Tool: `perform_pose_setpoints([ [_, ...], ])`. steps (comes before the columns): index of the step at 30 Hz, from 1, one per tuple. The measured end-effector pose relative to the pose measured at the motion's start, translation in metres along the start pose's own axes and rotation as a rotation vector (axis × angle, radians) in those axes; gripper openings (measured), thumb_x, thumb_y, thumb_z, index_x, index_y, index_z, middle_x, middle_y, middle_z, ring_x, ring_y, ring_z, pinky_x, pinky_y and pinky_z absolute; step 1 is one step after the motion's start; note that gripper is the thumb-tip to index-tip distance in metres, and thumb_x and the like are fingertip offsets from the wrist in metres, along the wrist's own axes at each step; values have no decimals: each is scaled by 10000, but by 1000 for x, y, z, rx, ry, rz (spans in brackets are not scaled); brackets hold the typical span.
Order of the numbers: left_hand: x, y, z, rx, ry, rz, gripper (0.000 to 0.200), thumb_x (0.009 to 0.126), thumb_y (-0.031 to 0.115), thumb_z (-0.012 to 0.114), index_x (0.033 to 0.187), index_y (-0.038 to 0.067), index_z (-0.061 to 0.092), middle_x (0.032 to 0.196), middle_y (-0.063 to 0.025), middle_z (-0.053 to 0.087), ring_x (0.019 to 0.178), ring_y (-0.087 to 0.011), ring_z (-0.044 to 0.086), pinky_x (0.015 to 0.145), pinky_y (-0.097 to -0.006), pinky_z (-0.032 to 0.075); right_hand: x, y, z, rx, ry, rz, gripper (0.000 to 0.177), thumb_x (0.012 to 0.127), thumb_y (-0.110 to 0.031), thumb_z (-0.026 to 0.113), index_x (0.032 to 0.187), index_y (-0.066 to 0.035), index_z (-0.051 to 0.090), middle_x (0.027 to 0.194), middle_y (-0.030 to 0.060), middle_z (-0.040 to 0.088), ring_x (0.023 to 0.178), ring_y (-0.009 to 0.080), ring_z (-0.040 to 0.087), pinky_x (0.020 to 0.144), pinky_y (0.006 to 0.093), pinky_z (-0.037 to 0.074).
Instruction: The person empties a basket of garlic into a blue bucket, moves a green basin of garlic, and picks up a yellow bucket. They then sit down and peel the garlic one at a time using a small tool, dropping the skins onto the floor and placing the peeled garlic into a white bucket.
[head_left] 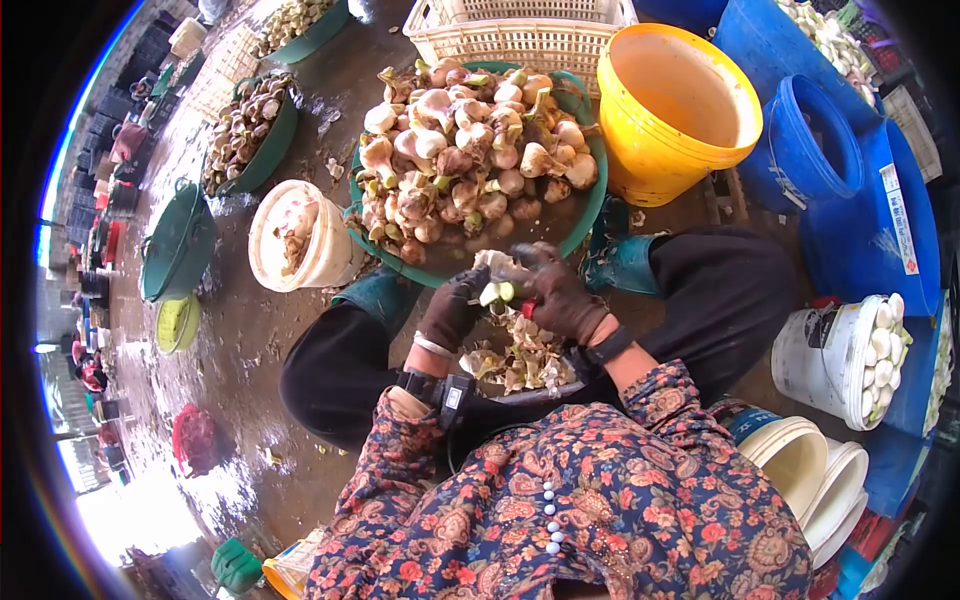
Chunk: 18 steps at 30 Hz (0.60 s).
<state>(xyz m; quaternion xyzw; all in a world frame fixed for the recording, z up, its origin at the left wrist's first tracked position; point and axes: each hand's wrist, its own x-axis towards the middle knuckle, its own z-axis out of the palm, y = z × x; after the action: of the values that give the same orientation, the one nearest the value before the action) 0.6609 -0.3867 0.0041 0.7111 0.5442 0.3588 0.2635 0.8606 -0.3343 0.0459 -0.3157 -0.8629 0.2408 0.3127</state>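
Observation:
My left hand [453, 308], in a dark glove, is closed around a garlic bulb [497, 293] with a pale green cut stem. Close against it, my right hand [563, 295], also gloved, is closed on a small tool with a red handle [528, 308]; its blade cannot be made out. Loose papery skin shows above the bulb, and the right fingers there are slightly blurred. Below both hands, a basin in my lap holds peeled garlic skins [525, 362]. Just beyond them stands a green tub [597, 205] heaped with unpeeled garlic bulbs [450, 150].
A white bucket [340, 262] stands left of the tub, a yellow bucket [690, 165] right of it. A white bucket of peeled garlic [820, 365] is on my right, near blue containers [870, 210]. Behind the tub are cream crates [510, 42]. The floor [290, 370] is wet.

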Motion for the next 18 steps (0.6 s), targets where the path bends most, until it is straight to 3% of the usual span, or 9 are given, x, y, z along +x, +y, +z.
perform_pose_setpoints([
  [3, 3, 13, 0, 20, 0, 43, 440, 696, -14, 655, 1125, 14, 559, 1046, -178, 607, 962, -337, 588, 839, -372, 476, -7, 9, 20, 169, -20, 159, 335, 655, -105, 673, 985, -158, 651, 1047, 100, 579, 985, 303, 522, 873, 391, 423],
  [5, 6, 22, 1, -937, 235, -540, 352, 761, 46, 648, 1101, 9, 566, 978, -135, 630, 909, -286, 605, 811, -337, 482, -4, 17, 22, 262, 87, 160, 252, 706, -118, 681, 954, -90, 640, 958, 66, 614, 849, 245, 576, 758, 345, 468],
  [6, 6, 23, -6, -175, 168, -189, 244, 850, 102, 590, 1079, 19, 576, 952, -61, 621, 821, -177, 589, 743, -271, 477, -6, 22, 20, 803, 180, 573, 204, 739, -142, 680, 927, -75, 636, 907, 46, 619, 774, 204, 577, 698, 317, 469],
  [7, 7, 28, -12, -176, 167, -186, 244, 850, 102, 590, 1079, 19, 576, 952, -61, 621, 821, -177, 589, 743, -271, 477, -5, 24, 15, 1342, 270, 987, 172, 772, -165, 680, 899, -60, 632, 856, 27, 624, 699, 163, 578, 637, 289, 471],
  [9, 9, 36, -20, -937, -86, -563, 207, 909, 165, 527, 1058, 35, 585, 976, -9, 590, 761, -85, 529, 677, -223, 448, -12, 48, 27, 1361, 293, 1018, 163, 820, -220, 656, 875, -69, 628, 829, 12, 620, 683, 113, 575, 616, 256, 472],
  [11, 2, 36, -21, -770, -160, -356, 265, 848, 259, 616, 988, 36, 586, 930, -24, 605, 736, -99, 544, 678, -236, 454, -18, 63, 36, 1522, 362, 1127, 188, 826, -257, 647, 884, -80, 625, 844, 22, 625, 719, 130, 590, 641, 255, 487],
  [14, -7, 61, -36, -1309, -47, -380, 313, 774, 195, 677, 979, -4, 550, 961, -91, 605, 826, -171, 597, 727, -275, 492, -26, 71, 31, 1821, 503, 1015, 334, 887, -326, 539, 1038, -30, 574, 935, 74, 636, 818, 185, 619, 751, 313, 510],
  [15, -7, 68, -44, -1341, -60, -232, 298, 760, 156, 687, 978, -6, 564, 938, -82, 616, 787, -154, 601, 707, -270, 489, -31, 87, 34, 1867, 565, 1105, 353, 896, -333, 519, 1065, -27, 565, 954, 81, 636, 842, 190, 620, 774, 322, 509],
  [18, 15, 83, -71, -731, -541, -589, 264, 781, 112, 677, 986, -22, 579, 903, -60, 614, 782, -100, 567, 676, -241, 468, -25, 77, 34, 1766, 477, 1016, 334, 901, -323, 508, 1058, -36, 576, 928, 74, 639, 817, 189, 622, 743, 306, 516],
])
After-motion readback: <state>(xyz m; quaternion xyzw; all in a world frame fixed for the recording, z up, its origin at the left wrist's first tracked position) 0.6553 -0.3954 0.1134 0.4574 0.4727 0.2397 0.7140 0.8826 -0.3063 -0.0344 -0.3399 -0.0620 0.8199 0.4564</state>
